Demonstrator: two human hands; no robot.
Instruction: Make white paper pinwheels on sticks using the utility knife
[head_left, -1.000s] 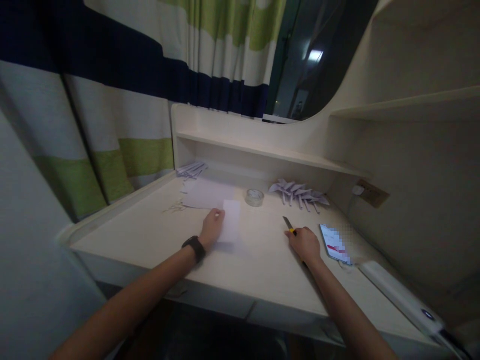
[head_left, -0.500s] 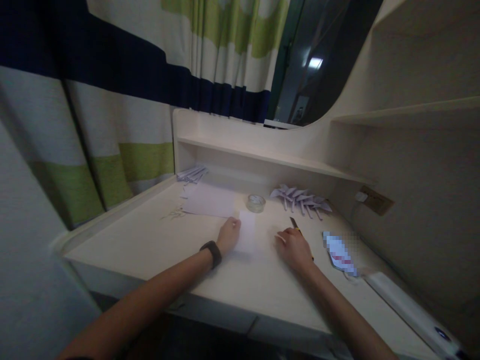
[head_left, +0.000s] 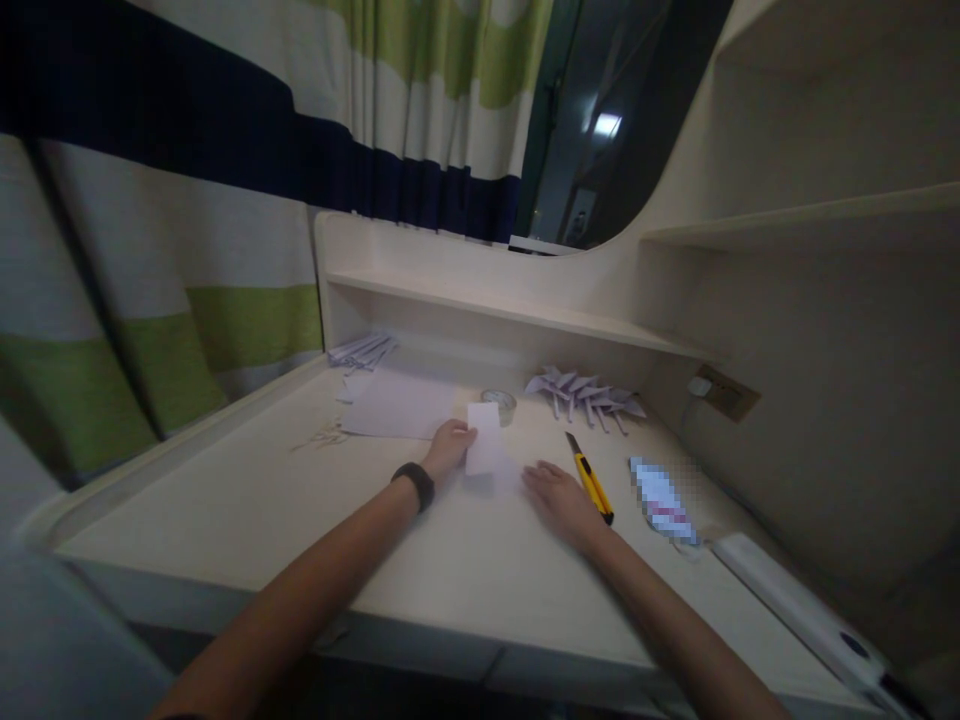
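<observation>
Left hand (head_left: 448, 447) pinching paper slip (head_left: 484, 452) by its edge; right hand (head_left: 559, 498) flat, fingers together. Best kept clear of cutter (head_left: 589, 479).

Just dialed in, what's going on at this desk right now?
A person sits at a pale desk. The left hand pinches the edge of a small white paper slip, lifting it slightly. The right hand lies flat and empty on the desk, beside a yellow utility knife. Further back are a larger sheet, a tape roll, a row of folded paper pieces and a phone.
</observation>
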